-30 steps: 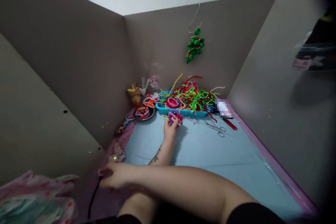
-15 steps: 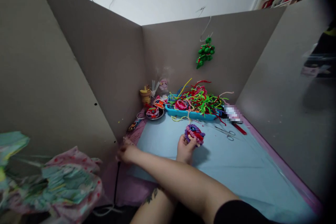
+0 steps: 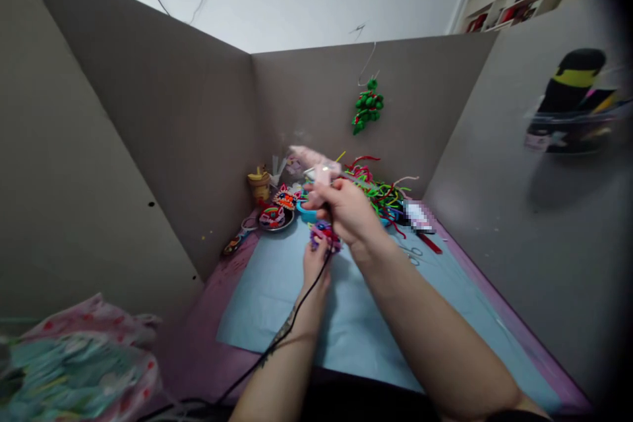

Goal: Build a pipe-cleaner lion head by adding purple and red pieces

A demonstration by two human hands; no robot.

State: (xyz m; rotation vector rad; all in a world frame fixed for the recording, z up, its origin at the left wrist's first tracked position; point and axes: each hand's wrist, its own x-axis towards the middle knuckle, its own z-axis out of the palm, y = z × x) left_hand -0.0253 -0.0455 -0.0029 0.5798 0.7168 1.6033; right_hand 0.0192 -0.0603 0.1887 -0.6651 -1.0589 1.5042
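My right hand (image 3: 349,210) is wrapped round the handle of a pale pink hot glue gun (image 3: 316,161), slightly blurred, with a black cord (image 3: 291,330) trailing down from it. Below it, my left hand (image 3: 316,258) pinches a round purple and red craft piece (image 3: 324,234) made of fuzzy pipe cleaners. The glue gun stays apart from that piece, above and in front of it. Behind my right hand, a blue tray (image 3: 309,212) piled with colourful pipe cleaners (image 3: 388,194) is partly hidden.
Left of the tray stand a metal bowl (image 3: 275,227) with similar craft pieces and a yellow-brown pot (image 3: 258,183). Scissors (image 3: 413,256) and a red-handled tool (image 3: 430,242) lie right on the blue sheet (image 3: 267,303). Grey panels (image 3: 198,112) enclose the table.
My right hand has come from the table's left edge to above my left hand, bringing the glue gun and its cord. My left hand still grips the craft piece. The view has shifted right.
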